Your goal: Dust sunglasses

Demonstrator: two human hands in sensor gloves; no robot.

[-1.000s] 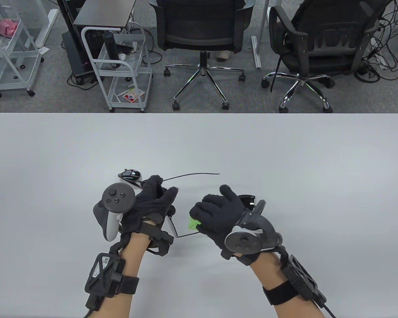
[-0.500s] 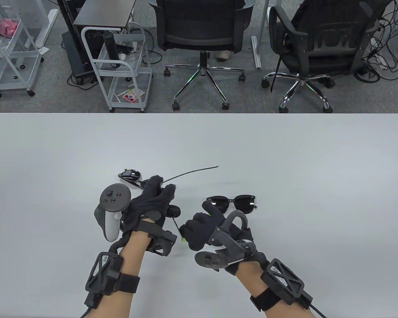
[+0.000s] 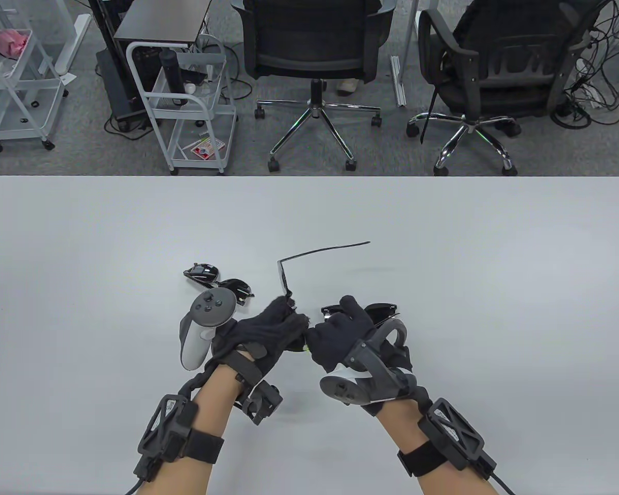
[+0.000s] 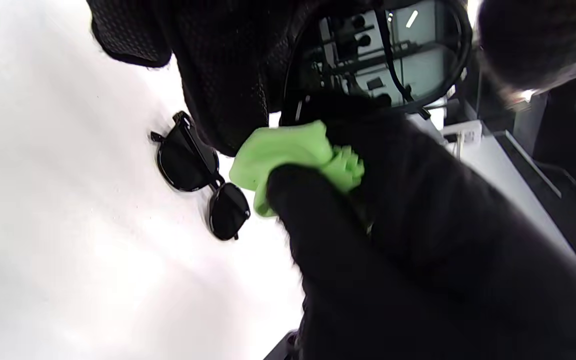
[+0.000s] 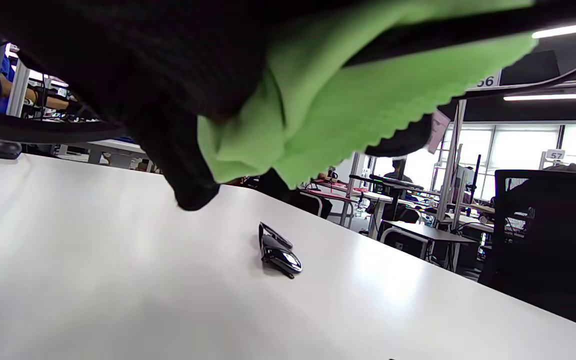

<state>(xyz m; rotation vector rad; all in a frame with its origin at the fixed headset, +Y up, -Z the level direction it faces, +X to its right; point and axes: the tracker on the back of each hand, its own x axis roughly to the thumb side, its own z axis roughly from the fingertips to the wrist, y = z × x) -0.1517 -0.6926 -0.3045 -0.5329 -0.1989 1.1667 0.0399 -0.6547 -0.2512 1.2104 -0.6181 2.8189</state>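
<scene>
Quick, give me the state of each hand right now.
Left hand: closed, gripping a thin-framed pair of sunglasses held above the table.
Right hand: closed, pinching the green cloth against those sunglasses.

Both hands wear black knit gloves: the left hand point(image 3: 268, 335) and the right hand point(image 3: 343, 335). The cloth point(image 4: 293, 155) is bright lime green, plain, with a zigzag-cut edge in the right wrist view. The held sunglasses point(image 4: 378, 55) have a thin black frame and a dark lens mirroring ceiling lights. Two more pairs, one point(image 3: 217, 281) left of the hands and one point(image 4: 200, 177) by the right hand, are glossy black. The tabletop point(image 3: 443, 232) is plain pale grey-white.
</scene>
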